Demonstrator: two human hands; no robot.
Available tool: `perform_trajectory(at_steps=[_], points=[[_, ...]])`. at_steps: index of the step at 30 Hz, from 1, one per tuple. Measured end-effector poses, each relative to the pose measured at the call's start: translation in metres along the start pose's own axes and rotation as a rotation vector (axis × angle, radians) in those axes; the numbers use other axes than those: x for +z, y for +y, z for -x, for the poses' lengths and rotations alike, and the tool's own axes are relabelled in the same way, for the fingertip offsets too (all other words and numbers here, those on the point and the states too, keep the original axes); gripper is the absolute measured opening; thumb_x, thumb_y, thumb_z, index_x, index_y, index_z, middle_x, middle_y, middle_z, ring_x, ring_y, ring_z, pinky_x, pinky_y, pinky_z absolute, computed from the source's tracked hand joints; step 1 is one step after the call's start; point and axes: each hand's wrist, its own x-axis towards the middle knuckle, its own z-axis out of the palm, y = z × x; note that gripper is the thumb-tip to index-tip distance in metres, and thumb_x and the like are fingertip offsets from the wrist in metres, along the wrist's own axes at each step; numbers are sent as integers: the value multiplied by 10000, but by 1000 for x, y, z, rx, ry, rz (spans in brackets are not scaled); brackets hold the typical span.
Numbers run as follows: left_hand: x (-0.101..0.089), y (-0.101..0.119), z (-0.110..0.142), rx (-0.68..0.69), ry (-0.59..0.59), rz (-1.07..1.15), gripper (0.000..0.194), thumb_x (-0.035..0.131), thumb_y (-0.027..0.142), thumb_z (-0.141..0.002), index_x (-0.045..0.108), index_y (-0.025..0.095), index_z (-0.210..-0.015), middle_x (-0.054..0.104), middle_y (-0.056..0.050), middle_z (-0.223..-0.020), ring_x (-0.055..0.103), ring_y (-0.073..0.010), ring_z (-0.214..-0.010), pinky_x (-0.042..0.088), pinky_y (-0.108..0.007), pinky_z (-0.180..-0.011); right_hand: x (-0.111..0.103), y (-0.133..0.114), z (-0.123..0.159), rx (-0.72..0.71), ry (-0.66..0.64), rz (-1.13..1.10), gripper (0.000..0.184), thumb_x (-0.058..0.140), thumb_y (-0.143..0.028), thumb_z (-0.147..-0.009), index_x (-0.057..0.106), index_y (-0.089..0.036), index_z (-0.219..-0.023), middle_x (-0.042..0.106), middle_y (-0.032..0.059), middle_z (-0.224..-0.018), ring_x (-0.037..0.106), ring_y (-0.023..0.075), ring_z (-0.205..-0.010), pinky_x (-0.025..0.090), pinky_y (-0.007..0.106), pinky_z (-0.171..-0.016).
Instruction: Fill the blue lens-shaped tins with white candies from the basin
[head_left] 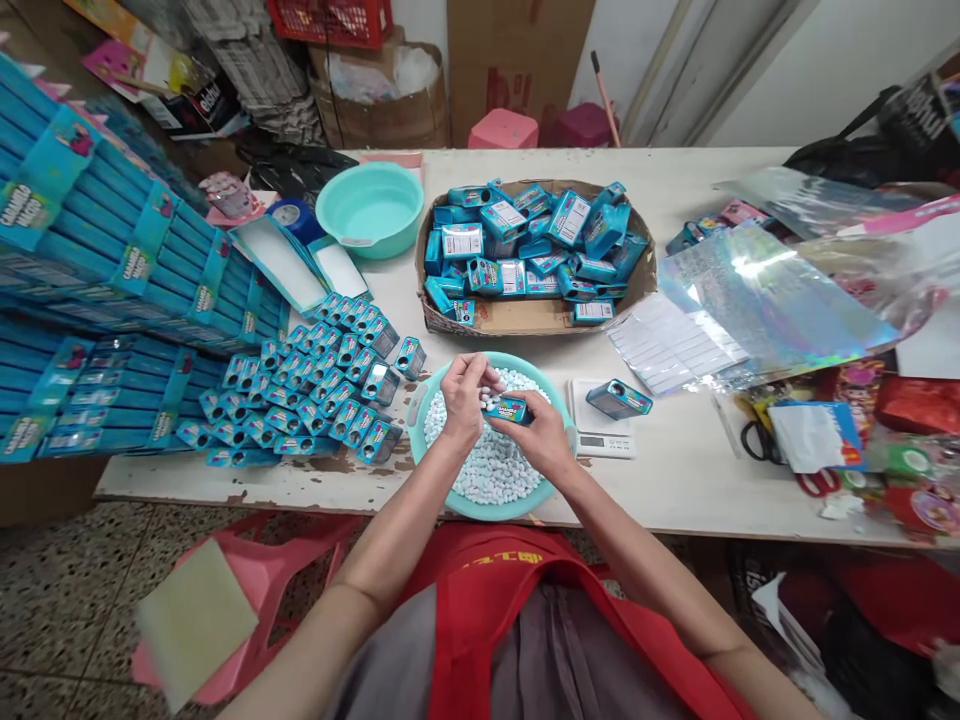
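L hand (pixel 462 400) bunched on white candies (pixel 490 403), just beside blue candy box (pixel 512 410) clamped in R hand (pixel 545 440), both over turq. bowl (pixel 491 511) (1 more box (pixel 619 399) on digital scale (pixel 616 446)).

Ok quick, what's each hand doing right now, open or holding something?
Left hand: closed, seemingly holding a few white pieces.
Right hand: closed, holding a small blue box.

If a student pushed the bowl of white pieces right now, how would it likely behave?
The bowl would probably feel heavy for its size, given the many white pieces in it. Being loose and rounded, those would likely roll and shift if it tipped. It looks like thin plastic, so it may flex slightly.
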Motion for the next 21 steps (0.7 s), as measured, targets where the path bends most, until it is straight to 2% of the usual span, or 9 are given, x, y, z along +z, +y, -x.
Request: perform_trajectory(at_steps=[3,6,10,12,15,17,19,21], points=[[2,6,4,25,-10,-1,244,620,391,-760,522,171,-724,557,29,-597,537,-81,-453,414,-205,-471,-2,-2,0,-11,-16,-40,334,730,-398,-692,644,-210,-955,658,49,-934,609,230,-886,464,377,-816],[4,9,4,48,-51,-20,231,600,381,-781,531,167,-728,554,28,-586,466,-58,-394,335,-190,-405,-6,-1,0,-5,-24,-62,342,736,-399,-691,641,-218,-965,655,45,-942,605,225,-880,469,372,-803],[9,1,4,38,7,-53,233,600,382,-774,532,168,-714,544,32,-584,455,-48,-403,291,-178,-385,-11,4,-2,-11,-39,-87,325,743,-390,-685,642,-223,-945,648,39,-914,601,228,-878,472,376,-799],[13,-2,8,15,-42,-115,245,617,398,-757,541,169,-715,559,25,-596,472,-53,-422,295,-177,-387,-14,7,-3,-29,-55,-101,307,740,-380,-691,645,-225,-938,644,37,-902,600,225,-871,470,376,-802],[13,-2,12,-11,-144,-189,264,635,418,-746,563,166,-717,533,31,-557,408,-45,-392,260,-184,-374,-24,10,-4,-28,-86,-132,292,738,-378,-698,650,-226,-931,641,34,-892,602,218,-853,472,376,-799],[5,-2,7,28,-115,-221,270,595,443,-779,567,175,-749,503,41,-541,366,-48,-384,240,-193,-377,-34,11,-3,-28,-101,-153,308,753,-380,-688,658,-234,-943,645,35,-922,601,223,-899,468,385,-833],[-10,-10,-4,92,-33,-395,290,501,464,-835,561,189,-768,513,30,-559,398,-73,-418,284,-205,-409,-46,13,-1,-33,-91,-167,333,776,-385,-669,667,-250,-952,646,37,-967,588,233,-975,452,398,-891],[-27,-28,-18,130,3,-740,291,459,441,-856,564,195,-742,571,-3,-628,508,-118,-545,398,-239,-527,-56,16,2,-21,-81,-180,345,790,-398,-654,674,-262,-949,642,35,-985,579,233,-1007,443,403,-923]])
